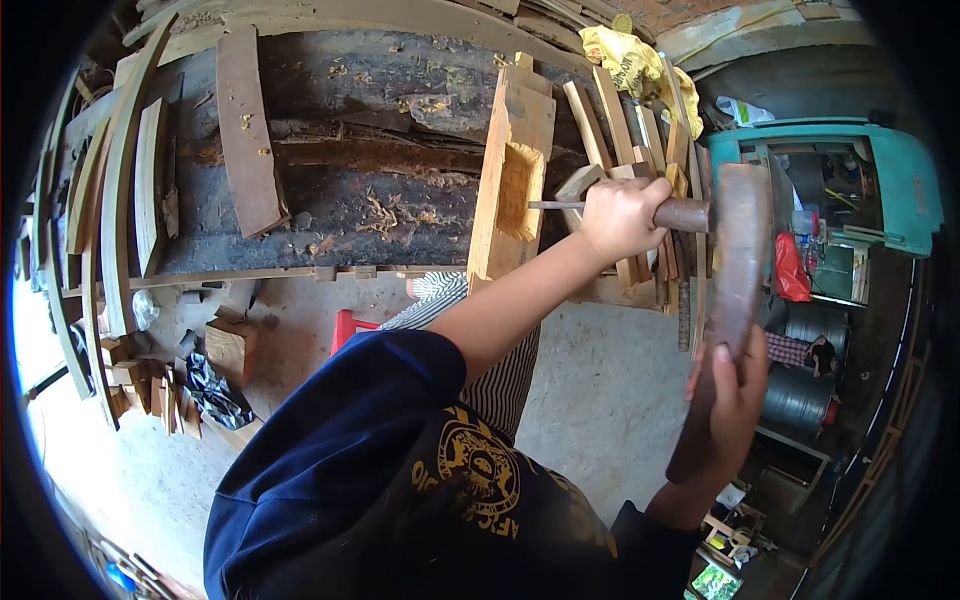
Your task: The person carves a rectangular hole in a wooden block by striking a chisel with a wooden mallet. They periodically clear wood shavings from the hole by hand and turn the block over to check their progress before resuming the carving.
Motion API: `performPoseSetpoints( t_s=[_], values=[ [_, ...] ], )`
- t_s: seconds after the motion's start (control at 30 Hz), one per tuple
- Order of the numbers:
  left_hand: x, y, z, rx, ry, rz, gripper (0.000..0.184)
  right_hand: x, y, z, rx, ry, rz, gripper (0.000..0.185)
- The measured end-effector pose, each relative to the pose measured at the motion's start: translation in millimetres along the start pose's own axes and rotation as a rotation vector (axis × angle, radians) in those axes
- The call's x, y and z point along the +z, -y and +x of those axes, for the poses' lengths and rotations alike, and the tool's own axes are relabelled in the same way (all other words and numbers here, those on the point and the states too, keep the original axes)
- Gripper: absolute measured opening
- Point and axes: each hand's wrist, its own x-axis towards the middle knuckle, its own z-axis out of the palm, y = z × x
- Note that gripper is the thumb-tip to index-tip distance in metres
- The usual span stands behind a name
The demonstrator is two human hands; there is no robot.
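Note:
My left hand (622, 215) is wrapped round the wooden handle of a chisel (683, 214). The chisel's thin metal blade points left, its tip at a rough hollow cut into a pale wooden block (516, 110). In my right hand (738, 390) is a dark wooden mallet (742, 240), gripped by its lower part. Its broad worn head stands beside the butt of the chisel handle; whether they touch I cannot tell. The block lies across a large dark slab bench (380, 90) with shavings on it.
A brown board (250, 130) and long strips (122, 190) lie to the left. Several cut sticks (610, 110) and a yellow sack (630, 60) are right of the block. A teal machine (905, 180) stands at the right. Offcuts (230, 350) and a black plastic bag (215, 390) are on the floor.

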Motion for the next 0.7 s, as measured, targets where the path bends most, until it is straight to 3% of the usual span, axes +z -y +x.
performPoseSetpoints(
  t_s=[0.07, 0.17, 0.27, 0.33, 0.4, 0.47, 0.53, 0.6, 0.7],
  values=[
    [0, -3, -4, -0.011, 0.052, 0.001, 0.025, -10, 5, 0, -0.057, -0.041, 0.044, 0.037],
    [-2, -3, -2, 0.002, 0.042, 0.008, 0.023, -11, 27, 4, -0.309, -0.286, 0.187, 0.038],
    [-2, -1, -1, -0.004, 0.04, 0.016, 0.022, -3, 0, 22, -0.354, -0.259, 0.164, 0.038],
    [-2, 0, -1, 0.002, 0.031, 0.01, 0.022, 10, -5, 25, -0.139, 0.057, 0.01, 0.038],
    [-1, 0, -5, 0.005, 0.062, 0.022, 0.024, 11, -2, 26, -0.07, 0.162, -0.051, 0.041],
    [-1, 1, -5, 0.003, 0.093, 0.033, 0.026, 6, 22, 18, 0.075, 0.083, 0.094, 0.041],
    [-2, 0, -3, -0.006, 0.078, 0.046, 0.026, 0, 35, 16, 0.023, 0.045, 0.079, 0.04],
    [-2, 0, -2, -0.002, 0.075, 0.045, 0.027, -4, 39, 19, -0.202, -0.222, 0.056, 0.038],
    [-2, 0, -1, -0.003, 0.092, 0.062, 0.027, -2, 20, 40, -0.236, -0.191, 0.102, 0.035]
  ],
)
